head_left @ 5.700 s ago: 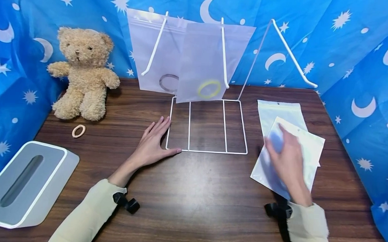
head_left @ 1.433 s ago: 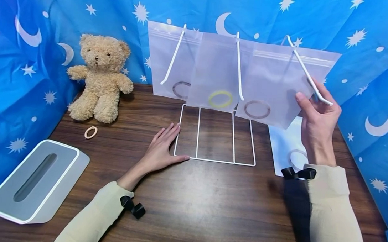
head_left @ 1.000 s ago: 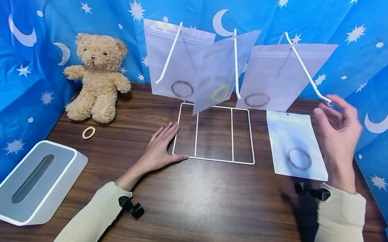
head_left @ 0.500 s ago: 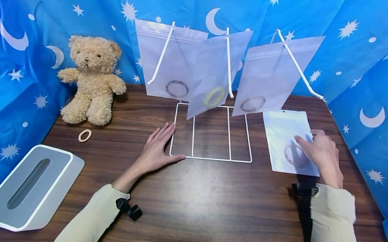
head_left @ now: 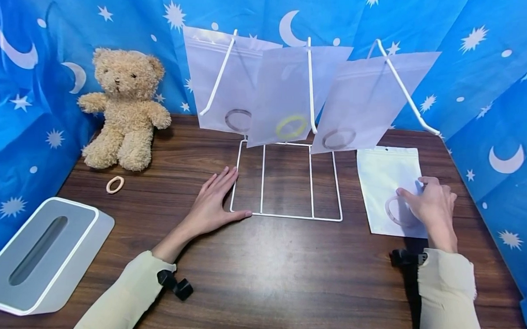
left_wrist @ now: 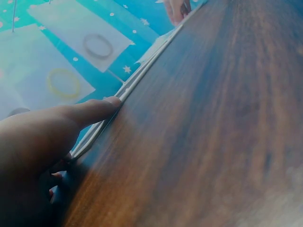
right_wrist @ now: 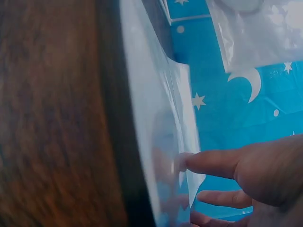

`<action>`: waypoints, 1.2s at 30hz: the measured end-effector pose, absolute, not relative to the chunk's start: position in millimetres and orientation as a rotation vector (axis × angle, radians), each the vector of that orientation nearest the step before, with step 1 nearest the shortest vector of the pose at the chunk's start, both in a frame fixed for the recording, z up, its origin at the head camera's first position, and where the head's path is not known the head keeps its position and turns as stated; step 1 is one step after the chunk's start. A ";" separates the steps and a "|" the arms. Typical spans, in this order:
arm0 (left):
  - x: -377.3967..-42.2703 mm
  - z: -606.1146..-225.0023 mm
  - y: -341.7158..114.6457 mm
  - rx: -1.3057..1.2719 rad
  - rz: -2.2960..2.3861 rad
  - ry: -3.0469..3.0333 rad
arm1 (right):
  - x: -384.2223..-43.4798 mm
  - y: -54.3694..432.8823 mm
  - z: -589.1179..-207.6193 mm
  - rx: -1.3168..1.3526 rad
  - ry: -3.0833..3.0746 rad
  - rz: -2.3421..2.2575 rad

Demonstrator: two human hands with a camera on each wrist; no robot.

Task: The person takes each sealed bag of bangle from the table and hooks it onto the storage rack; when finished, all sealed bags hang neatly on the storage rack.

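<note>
My left hand (head_left: 209,206) lies with fingers spread at the left front corner of a white wire display rack (head_left: 296,217), its thumb on the front bar. In the left wrist view, the thumb (left_wrist: 97,111) touches that bar. My right hand (head_left: 434,209) pinches the right side of a white zip bag (head_left: 383,173) lying on the table, thumb on its face. A ring-shaped item (head_left: 392,210) shows through this bag, partly covered by the hand. In the right wrist view, the thumb (right_wrist: 213,163) meets the bag's surface (right_wrist: 147,94).
From the rack's three arms hang zip bags, the left (head_left: 214,75) and right (head_left: 370,100) with brownish rings, the middle (head_left: 288,88) with a yellow one. A teddy bear (head_left: 121,111), wooden ring (head_left: 115,184) and tissue box (head_left: 77,255) stand or lie at left.
My right hand hung a bag on the rack's right arm, let go, and came down to the bag on the table, which has shifted slightly left. Hanging bags swing; my left hand stays put.
</note>
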State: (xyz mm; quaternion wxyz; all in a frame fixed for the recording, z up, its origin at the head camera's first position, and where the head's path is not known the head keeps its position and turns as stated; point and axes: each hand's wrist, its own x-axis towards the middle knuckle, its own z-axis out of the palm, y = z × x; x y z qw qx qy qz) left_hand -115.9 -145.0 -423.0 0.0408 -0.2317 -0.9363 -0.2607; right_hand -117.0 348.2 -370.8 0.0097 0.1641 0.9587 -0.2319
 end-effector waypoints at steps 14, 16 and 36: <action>-114.9 -424.6 -144.6 -0.719 -0.812 -2.863 | -111.5 363.7 -373.5 0.827 2.721 -1.177; -114.4 -425.2 -144.1 -0.721 -0.809 -2.860 | -109.6 367.8 -373.2 0.818 2.755 -1.206; -116.4 -425.3 -145.3 -0.714 -0.811 -2.859 | -106.6 374.9 -346.4 0.840 2.753 -1.478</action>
